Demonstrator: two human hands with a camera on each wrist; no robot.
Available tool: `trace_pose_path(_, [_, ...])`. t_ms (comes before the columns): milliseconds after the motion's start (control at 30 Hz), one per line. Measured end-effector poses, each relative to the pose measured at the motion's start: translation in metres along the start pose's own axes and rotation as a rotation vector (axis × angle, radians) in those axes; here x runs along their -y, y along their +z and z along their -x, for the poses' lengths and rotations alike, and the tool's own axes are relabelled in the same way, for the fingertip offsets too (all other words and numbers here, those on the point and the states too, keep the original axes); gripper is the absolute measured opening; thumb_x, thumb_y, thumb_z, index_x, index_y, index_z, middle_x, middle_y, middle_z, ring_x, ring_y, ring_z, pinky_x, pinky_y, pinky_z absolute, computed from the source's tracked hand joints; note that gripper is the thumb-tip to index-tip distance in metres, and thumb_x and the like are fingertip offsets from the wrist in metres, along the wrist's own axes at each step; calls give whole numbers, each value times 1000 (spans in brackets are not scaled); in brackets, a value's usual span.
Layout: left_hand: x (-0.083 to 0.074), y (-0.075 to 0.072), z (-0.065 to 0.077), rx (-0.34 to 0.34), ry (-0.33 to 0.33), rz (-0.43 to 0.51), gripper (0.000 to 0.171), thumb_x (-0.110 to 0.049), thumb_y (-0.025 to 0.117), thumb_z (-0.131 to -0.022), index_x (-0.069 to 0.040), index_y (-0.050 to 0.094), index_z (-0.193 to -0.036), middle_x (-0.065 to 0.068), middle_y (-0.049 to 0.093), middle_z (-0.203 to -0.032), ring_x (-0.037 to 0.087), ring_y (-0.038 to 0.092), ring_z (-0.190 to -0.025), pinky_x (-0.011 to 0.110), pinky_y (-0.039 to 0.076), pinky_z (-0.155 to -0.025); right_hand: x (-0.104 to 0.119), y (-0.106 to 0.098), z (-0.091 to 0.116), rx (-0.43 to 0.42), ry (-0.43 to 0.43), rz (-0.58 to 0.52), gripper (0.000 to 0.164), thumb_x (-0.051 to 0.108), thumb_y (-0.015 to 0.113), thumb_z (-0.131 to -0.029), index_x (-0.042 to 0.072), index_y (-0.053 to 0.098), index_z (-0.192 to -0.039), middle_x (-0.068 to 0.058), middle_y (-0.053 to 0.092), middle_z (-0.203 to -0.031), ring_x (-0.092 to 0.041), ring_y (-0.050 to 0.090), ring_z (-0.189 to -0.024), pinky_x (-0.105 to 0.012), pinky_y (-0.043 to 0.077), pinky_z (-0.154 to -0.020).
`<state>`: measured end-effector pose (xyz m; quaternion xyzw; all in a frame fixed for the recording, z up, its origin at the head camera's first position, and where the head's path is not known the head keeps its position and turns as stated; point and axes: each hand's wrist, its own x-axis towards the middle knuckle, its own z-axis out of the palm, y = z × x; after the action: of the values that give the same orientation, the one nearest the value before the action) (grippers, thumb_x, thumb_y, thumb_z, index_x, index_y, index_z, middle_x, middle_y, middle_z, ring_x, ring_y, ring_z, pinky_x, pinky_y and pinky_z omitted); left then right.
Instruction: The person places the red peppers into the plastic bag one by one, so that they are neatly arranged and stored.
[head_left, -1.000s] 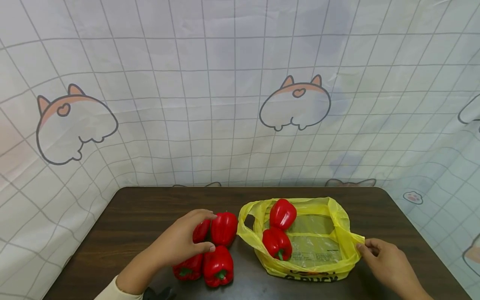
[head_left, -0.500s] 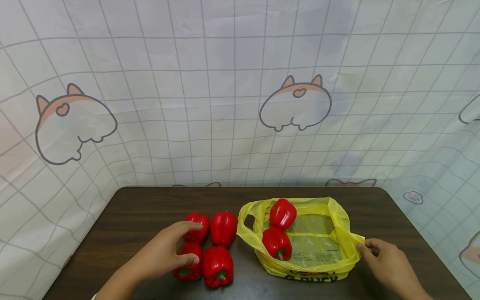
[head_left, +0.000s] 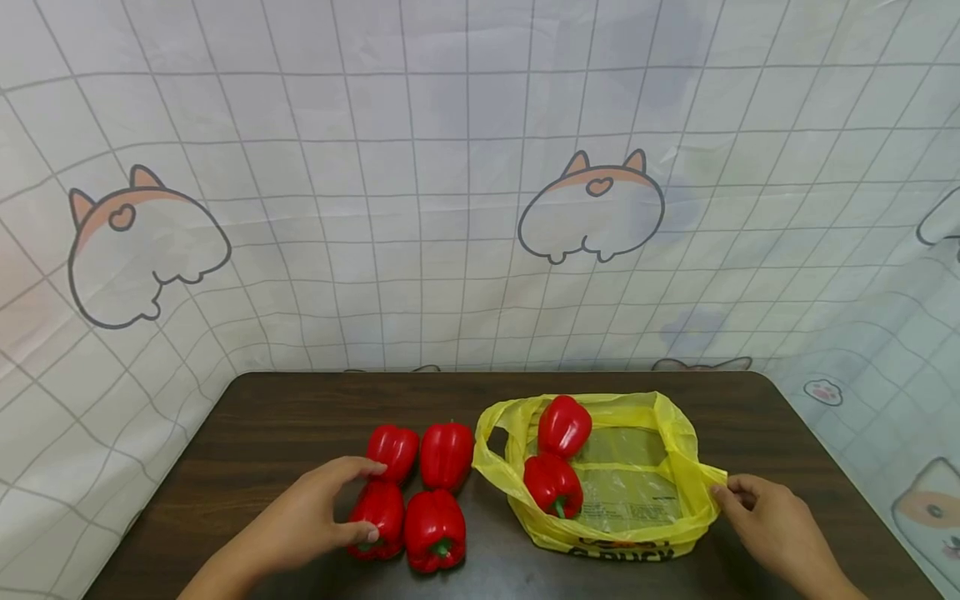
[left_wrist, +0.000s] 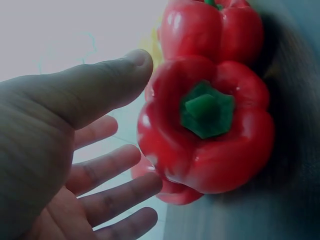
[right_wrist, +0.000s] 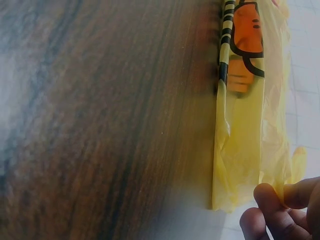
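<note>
My left hand [head_left: 303,517] hovers with thumb and fingers spread at the near-left red bell pepper [head_left: 379,518], holding nothing. That pepper's green stem [left_wrist: 204,107] faces the left wrist camera, with the thumb above it and the fingers beside it. Around it sit a far-left pepper [head_left: 393,451], a far-right pepper [head_left: 446,456] and a near-right pepper [head_left: 435,531]. My right hand [head_left: 780,525] pinches the right edge of a yellow plastic bag [head_left: 622,546] between thumb and fingers. Inside the bag's left part lie two more peppers, one farther back [head_left: 564,427] and one nearer [head_left: 553,486].
Everything stands on a dark wood-grain table [head_left: 300,417]. A white grid-patterned cloth [head_left: 420,208] with cartoon animals hangs behind it and at both sides. The bag's open loop handle [head_left: 491,467] reaches close to the far-right pepper.
My left hand has moved left and toward me, from over the group of peppers to the near-left one. My right hand keeps its pinch on the bag; the peppers stay put.
</note>
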<state>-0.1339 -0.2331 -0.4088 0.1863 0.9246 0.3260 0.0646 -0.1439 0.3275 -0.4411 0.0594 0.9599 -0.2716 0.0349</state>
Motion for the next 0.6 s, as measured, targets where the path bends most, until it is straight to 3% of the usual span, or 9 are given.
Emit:
trace_pose_path(267, [7,3,1,53,-21,56,68,-38,91,-77,-16,62,-134,1,61,-134,29,59,-120,58,48,-99,-1,-1,1,4,-5,-3,48,32,60,-104,-14,65,-119,-5,73,-92,-16,62,-72,-38,53,-61])
trace_pose_path(600, [12,5,2,57,3,71,66,-39,91,-76,-16,62,-132,-1,60,-133,23,62,-116,51,52,-96,-2,-2,0,17,-6,-3,49,33,60,-104,-14,64,-120,-4,72,-91,-16,60,-71,-37,51,-60])
